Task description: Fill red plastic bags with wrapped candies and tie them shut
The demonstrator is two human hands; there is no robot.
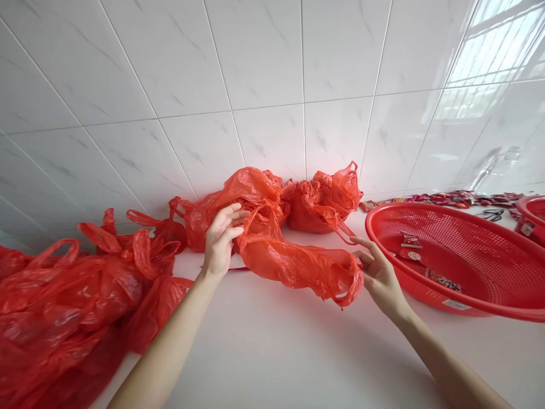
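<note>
Between my two hands a thin red plastic bag (298,264) is stretched sideways above the white table. My left hand (222,238) is at the bag's left end, with thumb and fingers curled at one handle. At the right end my right hand (377,272) pinches the bag's other side, where a handle strap stretches up. The bag looks slack and crumpled, its lower edge hanging free. Right behind it sit filled red plastic bags, one bag (242,199) at the left and another bag (323,199) to the right, against the tiled wall.
A large heap of red plastic bags (63,301) covers the left side. To the right stands a red mesh basket (502,272) holding a few small packets (411,241). More small wrapped packets (460,199) lie along the wall, and a second red basket (532,218) shows at the right edge.
</note>
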